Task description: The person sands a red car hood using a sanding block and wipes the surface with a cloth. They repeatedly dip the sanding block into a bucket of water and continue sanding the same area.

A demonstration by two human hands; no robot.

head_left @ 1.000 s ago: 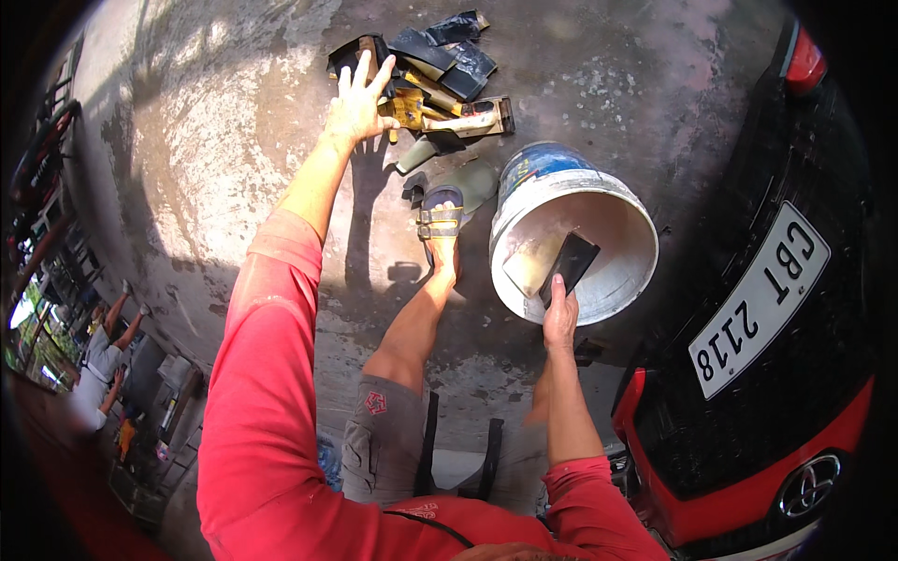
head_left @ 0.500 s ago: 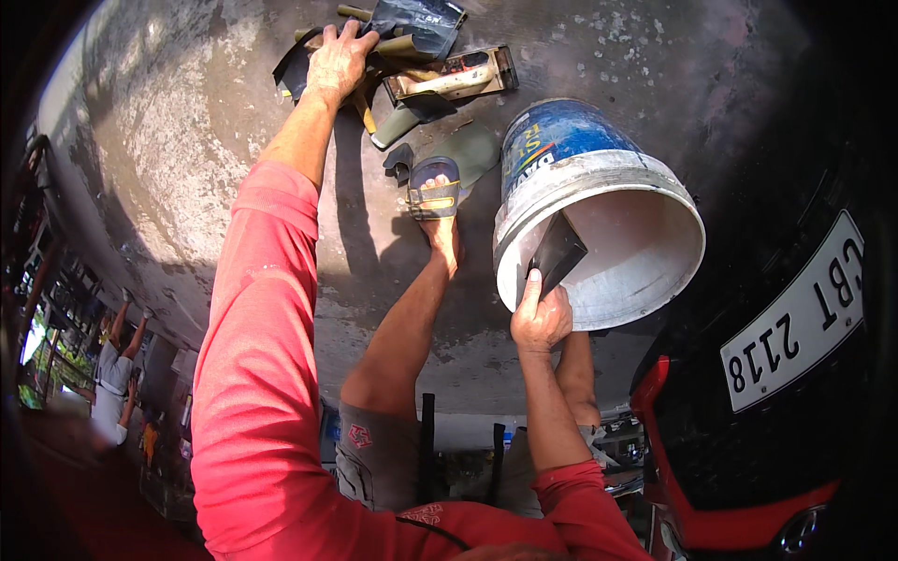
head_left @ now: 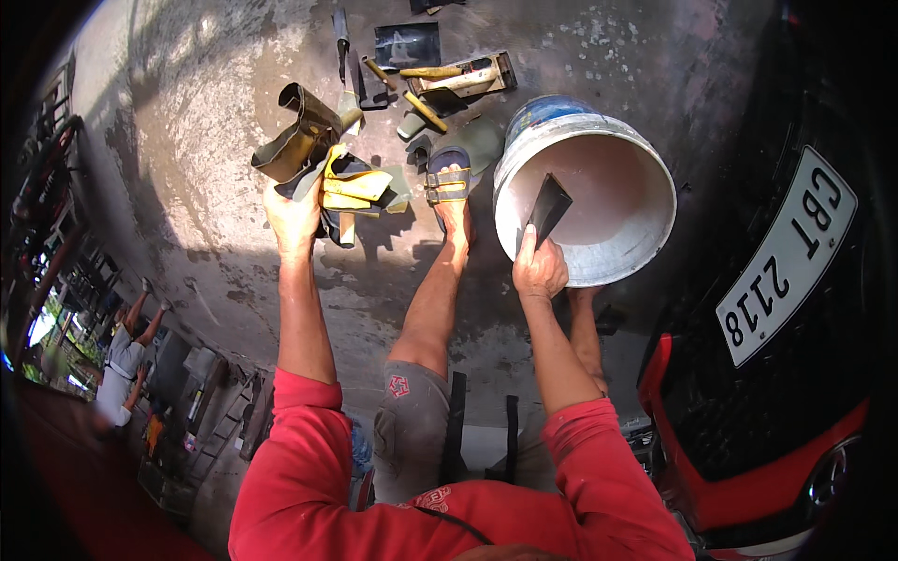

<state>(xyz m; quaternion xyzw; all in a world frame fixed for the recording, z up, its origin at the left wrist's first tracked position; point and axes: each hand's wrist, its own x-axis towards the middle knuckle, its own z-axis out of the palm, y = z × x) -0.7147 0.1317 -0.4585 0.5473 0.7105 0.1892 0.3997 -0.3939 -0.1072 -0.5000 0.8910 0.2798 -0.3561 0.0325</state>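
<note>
My left hand [head_left: 292, 213] is closed round a bundle of curled sandpaper pieces [head_left: 304, 140], dark, tan and yellow, held up over the ground. What the fingers cover cannot be seen. My right hand [head_left: 540, 268] grips a black flat rectangular piece [head_left: 548, 208] at the near left rim of a bucket [head_left: 659, 187], thumb on top. The piece reaches over the bucket's mouth. That bucket is white inside, blue outside, and tilted with its mouth facing me; a pale pinkish surface shows inside.
Past my sandalled foot [head_left: 449, 187] lie a sanding block with a pale handle [head_left: 472, 77], a dark sheet [head_left: 408, 45], a yellow rolled piece [head_left: 426, 110] and other scraps. A black and red vehicle [head_left: 692, 439] stands close on the right. Another person [head_left: 122, 360] is far left.
My left hand has lifted the bundle off the pile and drawn it nearer, leaving scraps spread on the ground. My right hand keeps the black piece, now raised slightly at the bucket.
</note>
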